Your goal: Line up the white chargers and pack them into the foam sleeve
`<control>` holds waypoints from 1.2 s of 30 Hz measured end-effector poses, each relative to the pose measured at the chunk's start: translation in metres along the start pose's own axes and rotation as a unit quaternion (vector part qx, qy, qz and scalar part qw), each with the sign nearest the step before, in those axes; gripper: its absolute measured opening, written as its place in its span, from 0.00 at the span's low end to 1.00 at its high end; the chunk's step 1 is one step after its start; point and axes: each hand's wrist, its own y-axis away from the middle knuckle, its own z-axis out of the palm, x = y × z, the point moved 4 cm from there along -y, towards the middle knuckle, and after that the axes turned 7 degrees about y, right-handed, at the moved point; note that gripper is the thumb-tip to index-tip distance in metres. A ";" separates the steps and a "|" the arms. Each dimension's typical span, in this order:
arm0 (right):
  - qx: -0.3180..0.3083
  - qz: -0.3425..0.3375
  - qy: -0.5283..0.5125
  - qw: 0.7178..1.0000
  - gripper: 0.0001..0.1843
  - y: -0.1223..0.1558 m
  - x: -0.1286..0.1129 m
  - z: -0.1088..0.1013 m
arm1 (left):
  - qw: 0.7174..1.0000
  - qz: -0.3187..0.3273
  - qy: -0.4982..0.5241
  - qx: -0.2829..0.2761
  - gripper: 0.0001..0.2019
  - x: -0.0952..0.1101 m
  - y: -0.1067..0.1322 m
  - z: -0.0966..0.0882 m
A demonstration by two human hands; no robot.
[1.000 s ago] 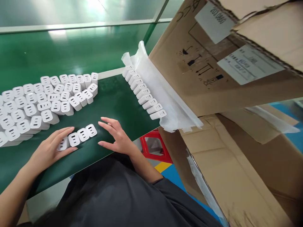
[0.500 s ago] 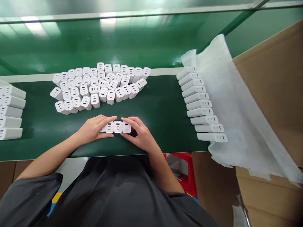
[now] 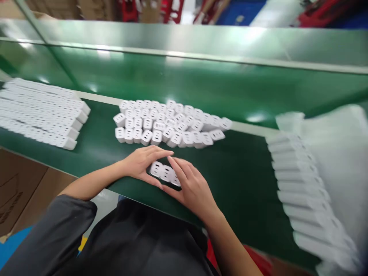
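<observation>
A short row of white chargers (image 3: pixel 163 172) lies on the dark green mat (image 3: pixel 238 180) near its front edge. My left hand (image 3: pixel 142 163) cups the row from the left and my right hand (image 3: pixel 191 186) cups it from the right, fingers curled against the chargers and pressing them together. Just behind my hands sits a large cluster of white chargers (image 3: pixel 169 123) standing on end, ports up.
A stack of white chargers lying in rows (image 3: pixel 43 115) fills the left of the mat. At the right, a column of chargers (image 3: pixel 304 199) lies on white foam sheet (image 3: pixel 342 153). Behind runs a glossy green belt (image 3: pixel 201 76). A cardboard box (image 3: pixel 17 188) stands lower left.
My view has swung left, so the cardboard boxes at the right have left the frame. Both hands, spread apart a second ago, have closed in round the short row of chargers.
</observation>
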 end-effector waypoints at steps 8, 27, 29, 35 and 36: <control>0.015 -0.089 0.116 0.989 0.30 -0.017 -0.017 0.028 | 0.998 -0.011 -0.045 0.039 0.32 -0.012 0.004 -0.012; 0.010 -0.096 0.233 0.968 0.28 -0.016 -0.017 0.033 | 0.919 0.098 -0.070 0.375 0.21 -0.021 0.026 -0.091; 0.005 -0.092 0.204 0.975 0.30 -0.015 -0.015 0.032 | 0.898 0.093 -0.068 0.424 0.19 -0.025 0.033 -0.105; -0.034 -0.053 0.034 0.997 0.33 -0.067 -0.016 -0.001 | 0.849 -0.133 -0.060 0.508 0.27 -0.068 0.054 -0.135; -0.031 -0.048 0.036 0.998 0.33 -0.089 -0.020 -0.009 | 0.846 -0.185 -0.073 0.494 0.27 -0.077 0.057 -0.136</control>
